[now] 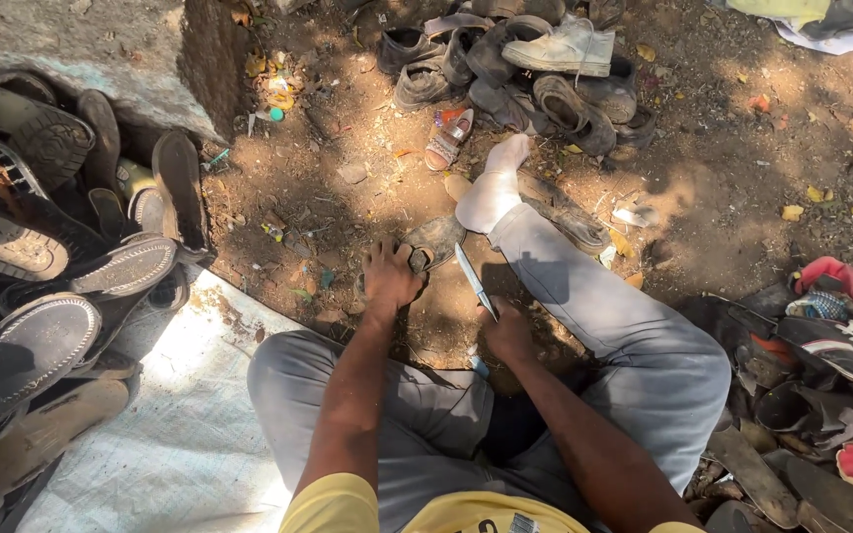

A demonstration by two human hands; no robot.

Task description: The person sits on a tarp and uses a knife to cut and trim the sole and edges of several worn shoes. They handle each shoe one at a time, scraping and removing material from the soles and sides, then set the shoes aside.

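Head view. Item: one dark worn sandal (433, 240), flat on bare dirt just ahead of the seated person's knees, its long axis running from lower left up to the right.

Left hand (390, 276): pressed on the sandal's near end, fingers curled over it and gripping. This hand is the nearer one; the sandal stretches away from it, forward and to the right.

Right hand (505, 331): just right of the sandal and nearer the body, fist clamped round the handle of a knife (473, 280). The blade points up and slightly left, its tip close beside the sandal's right edge; whether it touches cannot be told.

Right of the sandal: the person's outstretched leg in grey trousers (604, 316), ending in a pale sock (494, 188) beyond the sandal's far end; the leg hems in that side.

Beyond the sandal: a small child's sandal (448, 138), then a heap of dark shoes (505, 69) topped by a white sneaker (563, 47).

Left of the sandal: a white woven sheet (190, 415), and a stack of soles and sandals (41, 276) turned bottoms up against a stone block (101, 49).

Far right of the sandal: more worn footwear (831, 345), some red.
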